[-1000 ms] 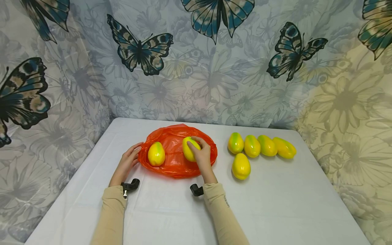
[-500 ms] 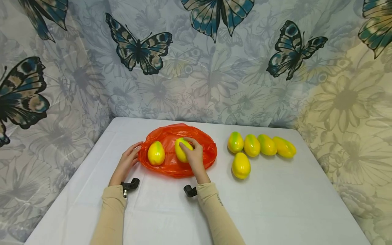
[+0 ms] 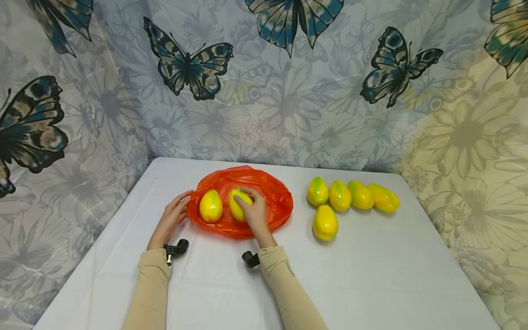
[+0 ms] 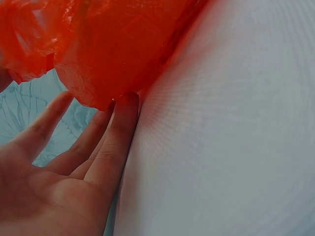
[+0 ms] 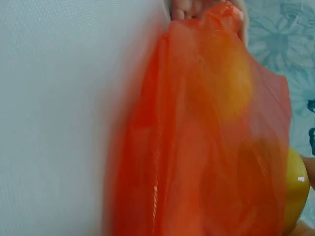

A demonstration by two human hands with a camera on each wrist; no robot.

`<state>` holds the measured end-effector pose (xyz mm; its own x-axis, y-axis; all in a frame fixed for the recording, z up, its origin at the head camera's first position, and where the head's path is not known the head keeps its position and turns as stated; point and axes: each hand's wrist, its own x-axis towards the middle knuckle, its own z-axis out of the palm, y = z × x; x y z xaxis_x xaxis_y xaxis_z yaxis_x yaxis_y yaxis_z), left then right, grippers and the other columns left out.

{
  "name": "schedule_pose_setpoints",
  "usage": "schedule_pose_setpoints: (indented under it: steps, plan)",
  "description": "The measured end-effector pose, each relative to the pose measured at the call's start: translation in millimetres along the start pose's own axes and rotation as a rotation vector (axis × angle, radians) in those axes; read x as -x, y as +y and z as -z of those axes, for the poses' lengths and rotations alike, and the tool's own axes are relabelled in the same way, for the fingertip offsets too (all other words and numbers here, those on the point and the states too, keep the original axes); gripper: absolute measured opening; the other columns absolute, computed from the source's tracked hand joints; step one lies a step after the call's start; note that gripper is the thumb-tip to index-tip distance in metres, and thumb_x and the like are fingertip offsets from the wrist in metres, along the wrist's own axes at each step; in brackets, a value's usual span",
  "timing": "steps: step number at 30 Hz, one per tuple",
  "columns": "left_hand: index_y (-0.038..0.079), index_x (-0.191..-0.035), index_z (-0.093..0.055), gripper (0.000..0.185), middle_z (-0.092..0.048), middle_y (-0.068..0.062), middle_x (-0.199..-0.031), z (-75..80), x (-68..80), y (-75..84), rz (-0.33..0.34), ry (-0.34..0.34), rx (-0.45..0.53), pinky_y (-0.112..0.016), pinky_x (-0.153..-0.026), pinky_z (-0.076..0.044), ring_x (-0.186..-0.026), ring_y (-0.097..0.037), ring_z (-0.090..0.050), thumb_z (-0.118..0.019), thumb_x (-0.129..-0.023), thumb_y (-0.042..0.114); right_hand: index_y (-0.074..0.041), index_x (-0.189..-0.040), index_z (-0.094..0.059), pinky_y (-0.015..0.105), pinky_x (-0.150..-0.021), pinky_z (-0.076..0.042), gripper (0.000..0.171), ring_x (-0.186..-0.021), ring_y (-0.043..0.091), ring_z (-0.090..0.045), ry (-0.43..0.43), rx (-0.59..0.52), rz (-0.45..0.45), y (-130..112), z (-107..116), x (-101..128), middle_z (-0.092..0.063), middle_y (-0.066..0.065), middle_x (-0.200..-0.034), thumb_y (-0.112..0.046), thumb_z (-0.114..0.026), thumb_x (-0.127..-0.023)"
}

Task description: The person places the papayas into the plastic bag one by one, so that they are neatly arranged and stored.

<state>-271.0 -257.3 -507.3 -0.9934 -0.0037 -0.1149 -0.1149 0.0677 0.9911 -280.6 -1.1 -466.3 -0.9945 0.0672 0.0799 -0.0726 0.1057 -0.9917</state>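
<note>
Right sleeve [image 3: 284, 288]: beige, small dark lettering [image 3: 290, 269] along the forearm, too small to read. Yellow-green fruit [image 3: 237, 208], one, gripped between thumb and fingers of the right hand [image 3: 257, 214]; located within the red plastic bag [image 3: 278, 208], long axis running roughly away from the person, far end leaning slightly left. Second fruit [image 3: 211, 207]: in the same bag, just left, near upright to the viewer, green streak toward its far end. Left hand [image 3: 171, 219]: fingers extended, fingertips touching the bag's left edge.
</note>
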Motion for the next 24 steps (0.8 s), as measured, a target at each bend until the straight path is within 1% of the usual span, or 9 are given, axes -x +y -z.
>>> schedule_pose_setpoints:
  steps: [8,14,24]
  plan:
    - [0.018,-0.152,-0.035,0.056,-0.035,-0.012,-0.156,0.3,-0.5,-0.2,-0.010,-0.006,0.015,-0.012,-0.086,-0.050,-0.105,0.003,-0.059,-0.044,-0.103,0.043,-0.006,-0.121,-0.066,0.041,-0.099,-0.050,0.037,-0.111,0.026,-0.056,-0.020,0.002,-0.012,2,-10,3,-0.064,0.011,-0.123,-0.022,-0.073,-0.088]
    - [0.018,-0.152,-0.035,0.055,-0.036,-0.012,-0.155,0.2,0.3,0.4,-0.010,-0.007,0.013,-0.012,-0.086,-0.050,-0.104,0.003,-0.059,-0.044,-0.103,0.042,-0.004,-0.122,-0.065,0.042,-0.102,-0.049,0.037,-0.114,0.026,-0.056,-0.007,-0.005,-0.025,3,-16,4,-0.063,0.012,-0.124,-0.019,-0.072,-0.089]
    - [0.018,-0.152,-0.035,0.055,-0.037,-0.013,-0.154,-0.4,0.5,0.8,-0.008,-0.004,0.015,-0.012,-0.085,-0.050,-0.103,0.003,-0.060,-0.044,-0.103,0.041,-0.002,-0.121,-0.066,0.042,-0.104,-0.048,0.035,-0.117,0.028,-0.058,0.039,-0.014,-0.015,11,-25,2,-0.065,0.013,-0.123,-0.015,-0.072,-0.089]
